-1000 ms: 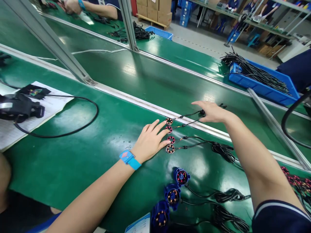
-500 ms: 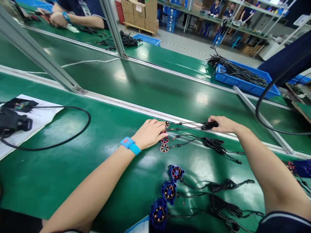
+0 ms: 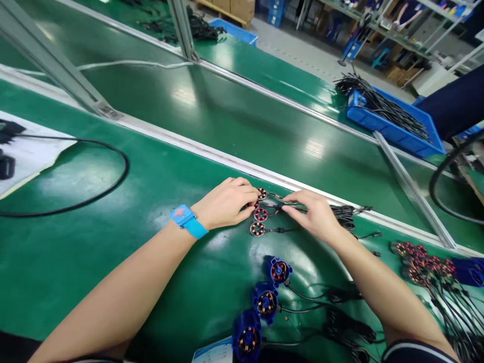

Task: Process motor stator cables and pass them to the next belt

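Observation:
Several ring-shaped motor stators with copper and red windings lie in a short column on the green table; the lowest stator [image 3: 257, 229] is fully visible. My left hand [image 3: 231, 201], wearing a blue wrist strap [image 3: 189, 221], has its fingers curled on the upper stators, with the fingertips partly hiding a red-wound stator [image 3: 256, 204]. My right hand [image 3: 315, 214] has thumb and forefinger around a thin black cable [image 3: 297, 206], close behind its small connector. Bundled black cable [image 3: 343, 216] lies beyond that hand. Nearer me sit three blue housings [image 3: 265, 302] with stators inside and cables attached.
More stators [image 3: 425, 262] with cables lie at the right beside a blue housing [image 3: 469, 272]. A blue bin [image 3: 397, 121] of black cables stands beyond the metal rail [image 3: 212, 151]. At left, a black cable loop [image 3: 124, 171] curves off white paper [image 3: 34, 156].
My right hand has let go of the cable bundle and moved left to the wires near the stators. My left hand stays at the stators. The view has tilted down.

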{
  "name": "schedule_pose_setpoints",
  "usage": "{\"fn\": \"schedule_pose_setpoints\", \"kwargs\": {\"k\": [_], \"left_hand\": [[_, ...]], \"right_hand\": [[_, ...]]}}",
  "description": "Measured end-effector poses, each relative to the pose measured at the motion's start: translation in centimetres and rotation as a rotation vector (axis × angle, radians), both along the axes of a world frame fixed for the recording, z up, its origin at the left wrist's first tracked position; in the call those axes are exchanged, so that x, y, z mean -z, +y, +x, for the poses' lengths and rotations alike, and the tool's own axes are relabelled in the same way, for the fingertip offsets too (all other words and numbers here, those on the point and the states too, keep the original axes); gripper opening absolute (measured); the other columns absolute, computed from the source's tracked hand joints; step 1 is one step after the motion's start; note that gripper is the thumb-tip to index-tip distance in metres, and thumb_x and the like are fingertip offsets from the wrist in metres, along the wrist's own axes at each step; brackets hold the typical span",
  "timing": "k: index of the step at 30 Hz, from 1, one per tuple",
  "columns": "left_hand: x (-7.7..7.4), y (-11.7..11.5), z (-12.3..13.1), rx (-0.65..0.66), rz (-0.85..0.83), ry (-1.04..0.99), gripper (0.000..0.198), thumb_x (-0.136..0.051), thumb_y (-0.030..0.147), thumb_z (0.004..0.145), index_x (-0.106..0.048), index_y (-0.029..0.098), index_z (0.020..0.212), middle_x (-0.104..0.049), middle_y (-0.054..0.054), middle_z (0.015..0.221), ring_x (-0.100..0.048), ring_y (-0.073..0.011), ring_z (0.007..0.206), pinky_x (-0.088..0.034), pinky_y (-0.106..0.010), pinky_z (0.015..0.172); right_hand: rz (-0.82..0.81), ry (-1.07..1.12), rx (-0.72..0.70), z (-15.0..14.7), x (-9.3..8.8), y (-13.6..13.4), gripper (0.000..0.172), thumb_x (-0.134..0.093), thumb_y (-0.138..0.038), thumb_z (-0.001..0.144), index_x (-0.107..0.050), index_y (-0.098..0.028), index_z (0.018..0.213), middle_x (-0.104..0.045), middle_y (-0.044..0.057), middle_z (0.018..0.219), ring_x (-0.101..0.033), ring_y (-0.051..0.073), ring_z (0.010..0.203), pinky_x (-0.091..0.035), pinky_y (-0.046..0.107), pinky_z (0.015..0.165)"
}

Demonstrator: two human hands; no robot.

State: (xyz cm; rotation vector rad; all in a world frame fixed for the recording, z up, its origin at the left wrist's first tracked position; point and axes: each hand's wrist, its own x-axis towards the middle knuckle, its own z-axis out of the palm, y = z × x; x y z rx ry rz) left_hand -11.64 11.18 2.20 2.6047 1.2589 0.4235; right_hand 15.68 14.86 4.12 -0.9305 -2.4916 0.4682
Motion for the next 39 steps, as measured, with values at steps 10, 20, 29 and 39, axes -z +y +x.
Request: {"fn": "schedule_pose_setpoints", "kwargs": {"k": [10, 20, 29, 39], "left_hand": [[0.3, 0.2, 0.4, -0.049, -0.003, 0.027, 0.026, -0.071, 0.041, 0.091, -0.064, 0.017, 0.098, -0.068, -0.001, 0.116, -0.053, -0.0258, 0.113, -0.036, -0.038, 0.088], [-0.7, -0.3, 0.3, -0.07, -0.032, 0.056, 0.022, -0.072, 0.035, 0.089, -0.065, 0.016, 0.098, -0.068, -0.002, 0.115, -0.053, -0.0266, 0.114, -0.036, -0.037, 0.085], [-0.6, -0.4, 0.4, -0.041, 0.026, 0.01, 0.022, -0.073, 0.033, 0.089, -0.063, 0.016, 0.1, -0.064, -0.005, 0.127, -0.053, -0.0276, 0.119, -0.04, -0.039, 0.091], [-2.3, -5.6, 4.0, 0.158, 0.05, -0.293, 0.012, -0.054, 0.029, 0.101, -0.061, 0.02, 0.097, -0.067, -0.001, 0.115, -0.061, -0.0198, 0.108, -0.042, -0.035, 0.091]], "right_hand": [[-0.018, 0.033, -0.051, -3.7, 2.9, 0.1, 0.008, -0.063, -0.022, 0.094, -0.068, -0.02, 0.1, -0.072, 0.003, 0.092, -0.068, 0.015, 0.083, -0.057, 0.029, 0.077], [-0.058, 0.09, -0.05, -4.0, 3.3, -0.2, 0.007, -0.066, -0.019, 0.092, -0.071, -0.021, 0.095, -0.073, 0.002, 0.09, -0.068, 0.015, 0.085, -0.056, 0.028, 0.079], [0.029, 0.096, 0.03, -2.3, -0.4, -2.6, 0.026, -0.073, -0.021, 0.089, -0.07, -0.021, 0.115, -0.07, 0.008, 0.116, -0.065, 0.02, 0.109, -0.05, 0.039, 0.099], [-0.079, 0.074, 0.235, 6.2, -2.1, -15.0, 0.017, -0.07, -0.017, 0.089, -0.069, -0.023, 0.105, -0.07, 0.006, 0.104, -0.065, 0.021, 0.099, -0.05, 0.039, 0.088]]}}
